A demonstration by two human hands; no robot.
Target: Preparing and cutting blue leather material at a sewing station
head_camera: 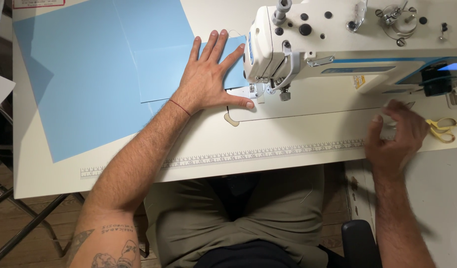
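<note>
My left hand point(211, 74) lies flat with fingers spread on a light blue piece of fabric point(164, 72), pressing it beside the needle area of a white sewing machine point(337, 39). The thumb reaches toward the presser foot point(260, 92). My right hand point(394, 136) hovers blurred over the table's right side, fingers curled loosely, holding nothing that I can make out. It is close to a pair of yellow-handled scissors point(441, 129).
Larger light blue sheets point(89, 74) cover the table's left part. A printed ruler strip point(263, 151) runs along the white table's front edge point(50, 191). A chair armrest point(360, 240) sits at lower right, metal table legs at lower left.
</note>
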